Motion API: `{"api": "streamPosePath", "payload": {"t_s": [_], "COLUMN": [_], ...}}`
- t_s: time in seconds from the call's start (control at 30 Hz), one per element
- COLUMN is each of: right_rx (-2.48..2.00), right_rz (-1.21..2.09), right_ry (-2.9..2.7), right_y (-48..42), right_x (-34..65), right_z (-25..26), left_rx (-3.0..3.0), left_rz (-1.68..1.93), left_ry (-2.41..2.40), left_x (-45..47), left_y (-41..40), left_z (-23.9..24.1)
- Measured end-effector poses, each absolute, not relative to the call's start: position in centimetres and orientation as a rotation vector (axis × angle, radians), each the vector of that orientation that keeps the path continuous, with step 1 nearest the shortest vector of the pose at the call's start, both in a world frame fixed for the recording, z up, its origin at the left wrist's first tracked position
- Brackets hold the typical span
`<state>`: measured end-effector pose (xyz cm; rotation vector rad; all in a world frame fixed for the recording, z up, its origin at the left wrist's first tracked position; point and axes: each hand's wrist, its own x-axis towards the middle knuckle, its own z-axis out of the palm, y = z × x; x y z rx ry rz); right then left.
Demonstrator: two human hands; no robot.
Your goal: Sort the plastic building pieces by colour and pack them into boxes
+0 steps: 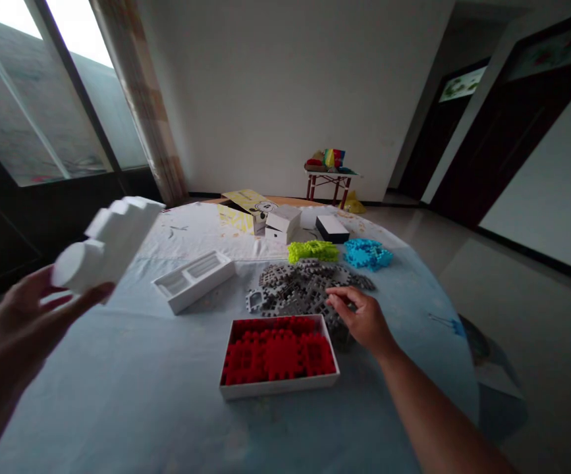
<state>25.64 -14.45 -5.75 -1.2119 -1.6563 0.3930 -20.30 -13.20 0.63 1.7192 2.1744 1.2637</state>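
At the left, my left hand (43,309) is closed on a white moulded packaging insert (122,243), raised above the table and tilted, with a rounded end and a stepped edge. My right hand (364,319) is over the right side of a pile of grey interlocking building pieces (298,289). Its thumb and fingertips are drawn together; whether a small piece is between them cannot be made out. In front of the pile lies a white box (280,390) full of red interlocking pieces (282,355).
Another white moulded insert (201,286) lies left of the grey pile. Behind are green pieces (312,251), blue pieces (367,254), a black-and-white box (333,228), a white box (284,222) and a yellow-and-white carton (250,204). The round table (166,408) has a cloth.
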Motion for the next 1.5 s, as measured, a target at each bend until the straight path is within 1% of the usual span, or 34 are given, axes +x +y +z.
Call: {"api": "streamPosePath", "payload": {"t_s": [0.03, 0.1, 0.17, 0.27, 0.33, 0.67, 0.9, 1.17, 1.37, 1.5], "right_rx": [-1.217, -1.228, -1.233, -1.231, -1.231, -1.160, -1.116, -0.961, -0.971, -1.005], "right_rz": [0.391, 0.388, 0.390, 0.397, 0.399, 0.344, 0.369, 0.626, 0.754, 0.772], "right_ry": [-1.647, -1.616, -1.581, -1.549, -1.546, -1.697, -1.814, -2.024, -2.112, -2.111], "right_y": [-14.5, -14.5, -14.5, -14.5, -14.4, -14.8, -15.2, -16.0, -16.5, -16.4], "right_x": [25.7, 25.8, 25.9, 26.2, 26.3, 25.9, 25.5, 25.1, 24.9, 24.9], "right_z": [-5.7, -5.7, -5.6, -5.6, -5.6, -5.2, -4.6, -4.2, -3.7, -3.8], "left_rx": [1.759, 1.868, 2.124, 2.336, 2.367, 2.424, 2.367, 2.323, 2.327, 2.328], "left_rz": [1.211, 1.169, 1.055, 0.938, 0.881, 0.614, 0.609, 0.653, 0.653, 0.664], "left_ry": [2.044, 1.934, 1.707, 1.429, 1.361, 1.191, 1.192, 1.180, 1.208, 1.204], "left_x": [-18.2, -14.2, -10.7, -7.2, -5.9, -5.3, -5.9, -6.2, -6.0, -6.0], "left_y": [-13.8, -14.6, -15.2, -15.8, -16.2, -17.1, -16.8, -16.9, -17.1, -17.2], "left_z": [0.9, 0.7, -0.2, -1.6, -2.1, -3.6, -4.0, -4.0, -4.1, -4.0]}}
